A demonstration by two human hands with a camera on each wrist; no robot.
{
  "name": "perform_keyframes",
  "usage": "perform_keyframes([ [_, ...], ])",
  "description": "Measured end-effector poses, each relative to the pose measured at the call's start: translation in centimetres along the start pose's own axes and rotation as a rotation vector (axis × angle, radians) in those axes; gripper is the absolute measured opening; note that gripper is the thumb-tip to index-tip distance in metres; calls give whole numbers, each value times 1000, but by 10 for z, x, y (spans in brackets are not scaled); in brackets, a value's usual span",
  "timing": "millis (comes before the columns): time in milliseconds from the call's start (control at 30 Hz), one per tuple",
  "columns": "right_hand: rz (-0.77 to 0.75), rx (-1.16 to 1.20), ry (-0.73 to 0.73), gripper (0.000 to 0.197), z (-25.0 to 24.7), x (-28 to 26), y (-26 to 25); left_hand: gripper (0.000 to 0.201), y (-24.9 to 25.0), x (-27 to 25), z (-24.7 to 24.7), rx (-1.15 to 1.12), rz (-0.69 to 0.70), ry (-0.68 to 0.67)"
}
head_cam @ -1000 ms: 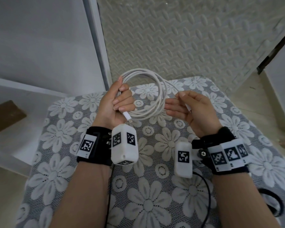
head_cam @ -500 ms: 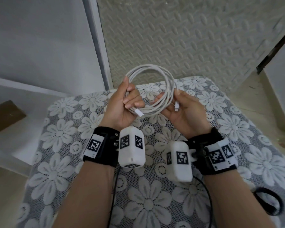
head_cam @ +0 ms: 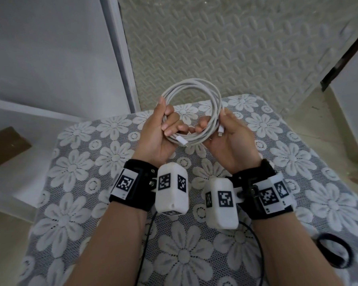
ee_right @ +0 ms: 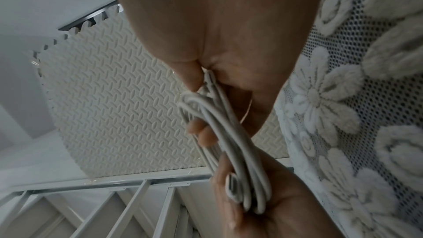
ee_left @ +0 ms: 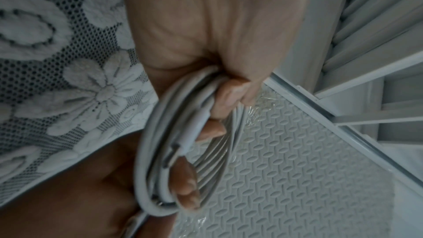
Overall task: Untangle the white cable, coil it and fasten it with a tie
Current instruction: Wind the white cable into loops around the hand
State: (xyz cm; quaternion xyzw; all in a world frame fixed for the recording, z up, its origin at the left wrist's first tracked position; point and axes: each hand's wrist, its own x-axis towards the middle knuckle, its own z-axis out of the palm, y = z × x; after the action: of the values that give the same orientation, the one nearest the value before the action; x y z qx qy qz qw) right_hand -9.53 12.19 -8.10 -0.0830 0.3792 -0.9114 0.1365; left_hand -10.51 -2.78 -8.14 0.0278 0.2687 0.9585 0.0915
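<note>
Cable [head_cam: 191,93] is coiled in a round loop, held above the desk [head_cam: 298,141]. Left hand [head_cam: 153,139] curls fingers [head_cam: 170,124] round the loop's left side; right hand [head_cam: 227,139] curls round its right side. Black tie [head_cam: 333,252] lies on the desk, near-right of the right hand, well apart from the left. Right hand looks better placed to fetch it.

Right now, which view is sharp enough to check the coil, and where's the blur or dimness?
Head view: evenly lit and sharp on the white cable and both hands, edges bowed by the wide lens. Left wrist view: dim and soft, left hand smeared. Right wrist view: dim, right hand out of focus, strands still readable.
</note>
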Motion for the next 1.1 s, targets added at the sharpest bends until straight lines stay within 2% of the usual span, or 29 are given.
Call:
perform_keyframes([
  [133, 21, 29, 41, 36, 3, 2, 1, 39, -5, 1, 1, 58, -11, 20],
  [167, 21, 27, 30, 34, 4, 2, 0, 39, -6, 1, 1, 63, -14, 25],
  [267, -6, -20, -25, 8, 5, 2, 3, 40, -6, 2, -2, 71, -34, 13],
  [333, -18, -58, -11, 10, 3, 3, 3, 39, -6, 1, -1, 68, -70, -20],
  [533, 85, -66, 58, 21, -4, 0, -6, 32, 5, -4, -6, 133, -260, -115],
  [667, 143, -190, 39, 24, -2, -2, -8, 26, 13, -9, -8, 218, -337, -141],
  [800, 209, -314, -34, 26, -1, -5, -8, 24, 19, -8, -9, 173, -499, -273],
  [900, 225, -353, -48, 29, -1, -6, -7, 24, 20, -7, -9, 8, -621, -364],
  [1033, 201, -356, -14, 30, 0, -5, -6, 27, 20, -7, -12, -28, -638, -384],
  [1100, 159, -358, 17, 30, 0, -4, -4, 30, 20, -6, -9, 67, -587, -315],
])
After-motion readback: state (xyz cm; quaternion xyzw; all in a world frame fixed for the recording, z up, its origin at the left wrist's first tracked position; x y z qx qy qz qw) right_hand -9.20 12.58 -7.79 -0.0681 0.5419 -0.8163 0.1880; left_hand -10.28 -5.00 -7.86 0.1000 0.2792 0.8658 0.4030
